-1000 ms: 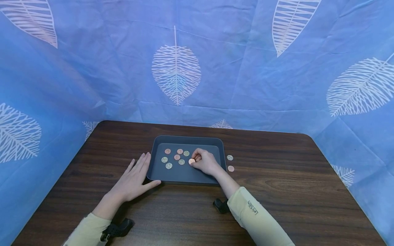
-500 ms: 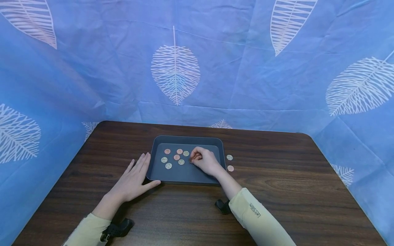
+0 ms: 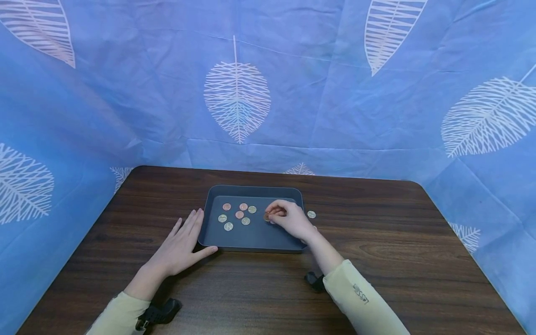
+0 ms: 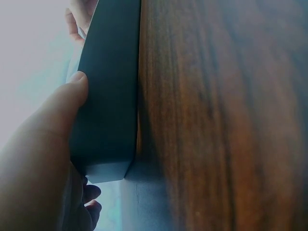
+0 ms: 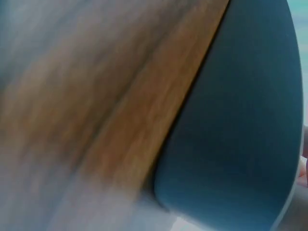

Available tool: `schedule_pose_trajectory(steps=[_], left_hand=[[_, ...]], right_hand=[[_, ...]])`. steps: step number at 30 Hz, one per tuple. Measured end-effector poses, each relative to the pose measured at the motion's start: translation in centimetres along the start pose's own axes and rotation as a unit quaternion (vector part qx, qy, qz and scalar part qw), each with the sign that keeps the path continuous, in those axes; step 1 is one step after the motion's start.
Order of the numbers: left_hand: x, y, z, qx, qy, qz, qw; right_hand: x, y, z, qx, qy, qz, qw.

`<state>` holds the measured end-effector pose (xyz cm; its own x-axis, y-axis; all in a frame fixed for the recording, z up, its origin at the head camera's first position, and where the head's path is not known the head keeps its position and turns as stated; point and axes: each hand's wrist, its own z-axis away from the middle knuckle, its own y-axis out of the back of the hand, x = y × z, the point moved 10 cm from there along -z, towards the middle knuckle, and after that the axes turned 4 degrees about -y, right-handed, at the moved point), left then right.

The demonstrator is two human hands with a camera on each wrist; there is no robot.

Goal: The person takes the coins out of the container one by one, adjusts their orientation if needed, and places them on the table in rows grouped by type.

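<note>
Pinching a copper coin (image 3: 266, 217) between thumb and curled fingers, the right hand (image 3: 291, 220) holds it just above the floor of the dark tray (image 3: 251, 244), right of the six coins (image 3: 237, 215) lying there. The left hand (image 3: 181, 245) lies flat, fingers straight, thumb against the tray's near-left corner, likely bracing it. One silver coin (image 3: 311, 214) rests on the table (image 3: 398, 260) beside the tray

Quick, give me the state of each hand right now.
Left hand: open, fingers straight, resting flat on the table against the dark tray.
Right hand: fingers curled, pinching a copper coin over the tray.
</note>
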<state>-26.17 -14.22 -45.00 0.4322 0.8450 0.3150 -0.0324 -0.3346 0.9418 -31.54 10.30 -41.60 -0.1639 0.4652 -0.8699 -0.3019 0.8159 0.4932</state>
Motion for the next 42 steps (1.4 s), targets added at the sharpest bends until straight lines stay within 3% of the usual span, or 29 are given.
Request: schedule_pose_trajectory(steps=[11,23,42], left_hand=[[-0.1,-0.1,-0.1,-0.003,0.002,0.002,1.0],[-0.1,0.0,-0.1,-0.007,0.0,0.004,1.0],[-0.2,0.0,-0.1,-0.01,0.006,0.005,0.9999]], right_hand=[[1.2,3.9,1.6,0.014,-0.042,-0.062,0.997],[4.5,8.8,3.7,0.073,-0.08,-0.059,0.992],[7.9,11.4,5.3,0.081,-0.11,-0.034,0.99]])
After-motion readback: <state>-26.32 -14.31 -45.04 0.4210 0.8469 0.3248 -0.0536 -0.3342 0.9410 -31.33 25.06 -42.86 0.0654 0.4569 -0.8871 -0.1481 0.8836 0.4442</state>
